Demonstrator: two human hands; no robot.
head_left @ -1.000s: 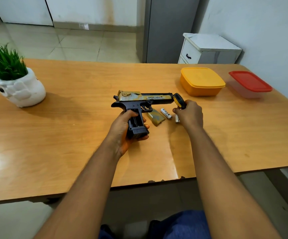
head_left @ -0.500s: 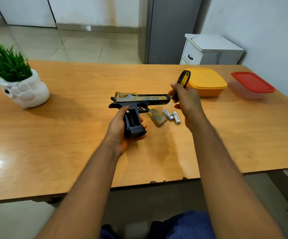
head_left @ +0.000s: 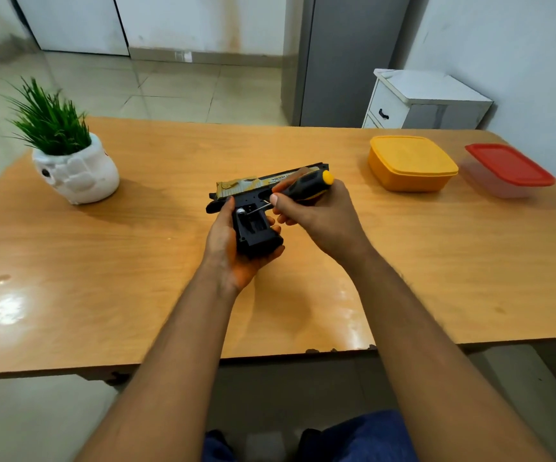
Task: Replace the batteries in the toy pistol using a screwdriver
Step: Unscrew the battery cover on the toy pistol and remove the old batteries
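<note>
A glossy wooden tabletop [head_left: 136, 278] carries a potted plant [head_left: 70, 161] far left, and an orange box [head_left: 410, 163] and red-lidded box [head_left: 508, 170] far right.

A single wide-angle head-worn view looks forward and down over the near edge of the orange-brown wooden table [head_left: 403, 278], close above both forearms; beyond the table's far edge it takes in tiled floor and white wall

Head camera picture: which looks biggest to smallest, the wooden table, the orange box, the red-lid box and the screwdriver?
1. Brown wooden table: biggest by far.
2. Orange plastic lidded box and clear box with red lid: look alike, so no ranking between them.
3. Black-and-yellow-handled screwdriver: smallest, partly hidden in the right hand.
</note>
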